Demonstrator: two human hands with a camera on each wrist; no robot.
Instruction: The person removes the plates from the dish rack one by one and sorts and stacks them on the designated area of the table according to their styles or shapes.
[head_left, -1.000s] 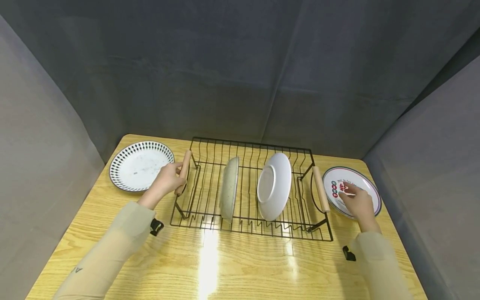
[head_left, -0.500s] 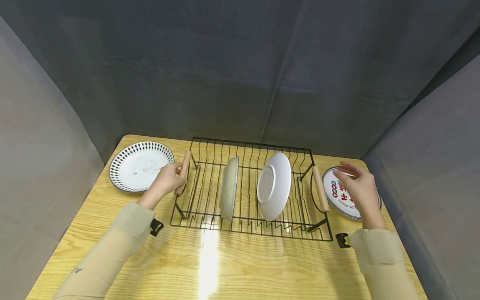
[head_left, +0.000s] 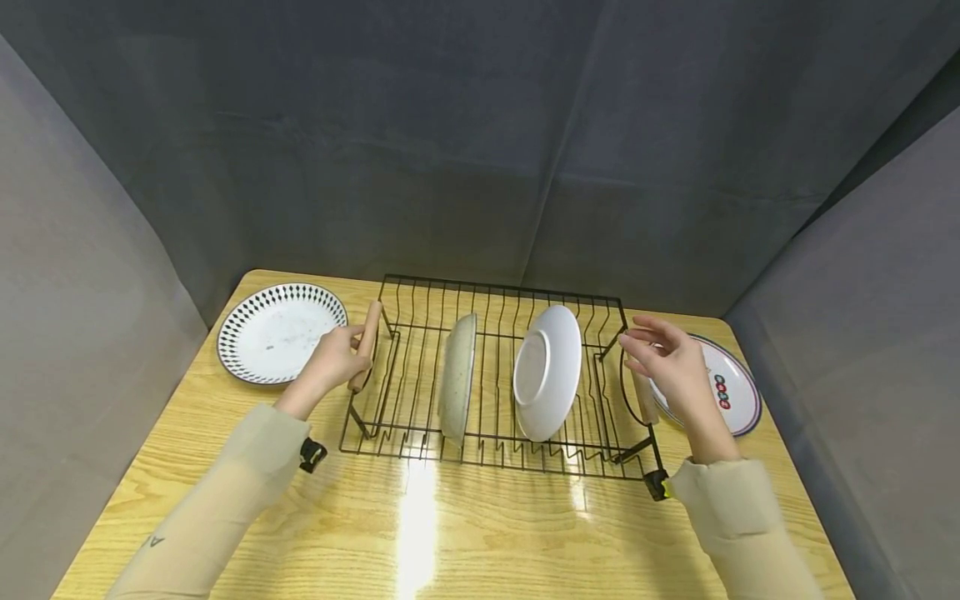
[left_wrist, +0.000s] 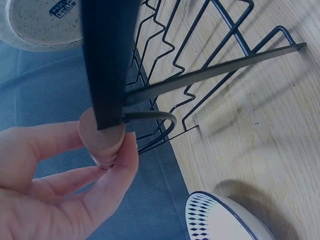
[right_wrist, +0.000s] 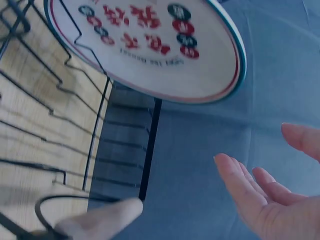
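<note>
My left hand (head_left: 335,360) pinches the left wooden handle (left_wrist: 102,140) of a black wire dish rack (head_left: 495,442) between thumb and fingers. In the rack stand two dishes on edge: a speckled greenish-beige one (head_left: 458,379) and a white plate (head_left: 547,375) with its back toward the left. The right wrist view shows that plate's printed front (right_wrist: 150,60), with red lettering and a green rim. My right hand (head_left: 675,367) hovers by the right wooden handle (right_wrist: 107,220), overlapping its upper end in the head view; in the right wrist view its bent fingers are apart from the handle and hold nothing.
A white dish with a black diamond border (head_left: 281,333) lies left of the rack. Another printed plate (head_left: 738,392) lies right of it, partly hidden by my right hand. Dark cloth (head_left: 375,167) hangs behind the wooden table (head_left: 495,533), with grey panels at both sides.
My right hand has lifted off the plate at the right and moved left to the right handle. The left hand, the rack and the dishes have stayed in place.
</note>
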